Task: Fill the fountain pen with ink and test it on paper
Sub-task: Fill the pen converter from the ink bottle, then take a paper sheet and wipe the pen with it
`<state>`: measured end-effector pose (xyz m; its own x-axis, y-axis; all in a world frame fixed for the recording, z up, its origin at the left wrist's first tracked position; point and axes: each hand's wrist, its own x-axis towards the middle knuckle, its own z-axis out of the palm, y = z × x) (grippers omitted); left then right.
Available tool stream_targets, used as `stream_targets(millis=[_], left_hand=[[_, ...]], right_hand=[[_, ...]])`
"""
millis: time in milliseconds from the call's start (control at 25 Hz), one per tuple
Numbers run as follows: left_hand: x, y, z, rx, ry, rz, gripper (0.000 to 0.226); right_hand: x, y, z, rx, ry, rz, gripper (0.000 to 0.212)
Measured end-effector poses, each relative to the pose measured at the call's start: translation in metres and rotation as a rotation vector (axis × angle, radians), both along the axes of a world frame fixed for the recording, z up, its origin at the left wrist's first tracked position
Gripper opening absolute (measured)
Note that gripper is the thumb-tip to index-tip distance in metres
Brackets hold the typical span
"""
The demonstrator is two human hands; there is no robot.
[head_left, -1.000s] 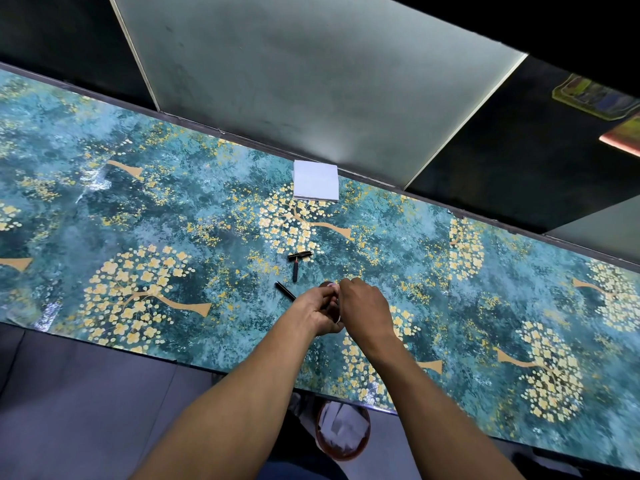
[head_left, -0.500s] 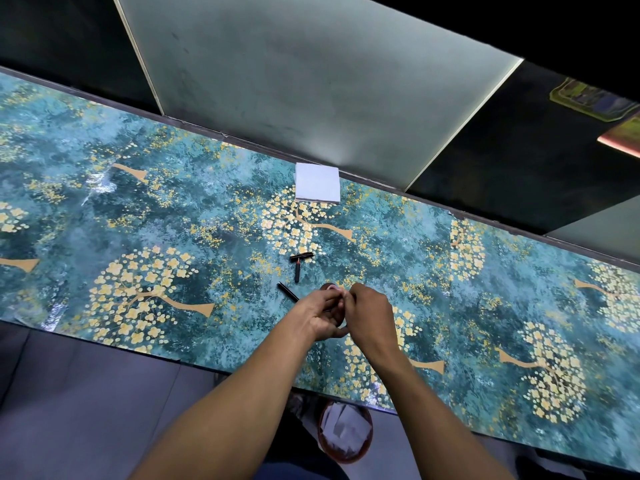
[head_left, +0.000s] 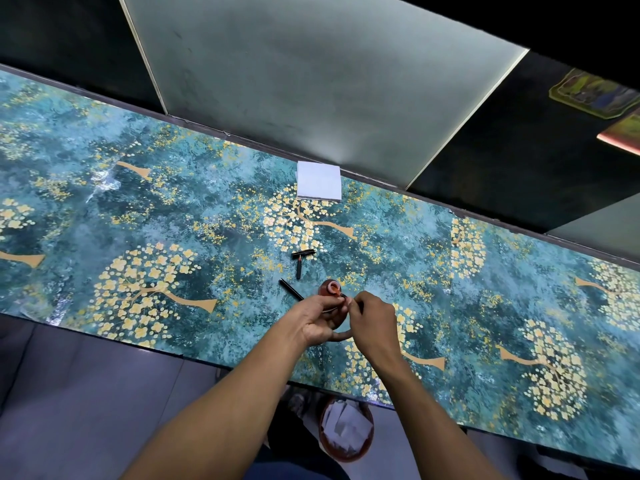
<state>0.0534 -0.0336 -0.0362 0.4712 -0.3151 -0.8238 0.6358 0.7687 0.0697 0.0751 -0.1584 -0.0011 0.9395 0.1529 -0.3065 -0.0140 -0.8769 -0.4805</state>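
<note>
Centre frame: left hand (head_left: 318,320) grips the brown ink bottle (head_left: 330,293) on the tabletop (head_left: 104,209), right hand (head_left: 372,318) fingers pinched at its mouth. Black pen parts (head_left: 300,263) lie just above, white paper (head_left: 319,181) higher.

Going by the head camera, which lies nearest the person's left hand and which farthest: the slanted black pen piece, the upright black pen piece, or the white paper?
From the left hand:
1. Slanted black pen piece, just beyond its fingers.
2. Upright black pen piece, a little farther back.
3. White paper, at the table's far edge.
</note>
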Motion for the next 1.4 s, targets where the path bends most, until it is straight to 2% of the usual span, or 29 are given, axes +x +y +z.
stream_targets(millis=[320, 640, 800, 1200, 1400], left_hand=[[-0.004, -0.006, 0.004, 0.176, 0.0, -0.065, 0.004], [-0.005, 0.004, 0.008, 0.704, -0.203, -0.32, 0.01], [-0.004, 0.017, 0.02, 0.913, -0.315, -0.335, 0.013], [0.0, 0.078, 0.04, 0.978, -0.339, -0.091, 0.009], [-0.007, 0.093, 0.043, 0.965, -0.352, -0.033, 0.011]], right_hand=[[-0.005, -0.003, -0.004, -0.048, 0.073, 0.053, 0.021], [0.013, -0.01, -0.004, -0.066, 0.0, 0.024, 0.036], [0.047, 0.004, -0.003, -0.006, -0.033, 0.021, 0.038], [0.15, 0.081, 0.003, 0.046, -0.05, 0.076, 0.026], [0.177, 0.121, -0.007, -0.037, -0.05, 0.199, 0.017]])
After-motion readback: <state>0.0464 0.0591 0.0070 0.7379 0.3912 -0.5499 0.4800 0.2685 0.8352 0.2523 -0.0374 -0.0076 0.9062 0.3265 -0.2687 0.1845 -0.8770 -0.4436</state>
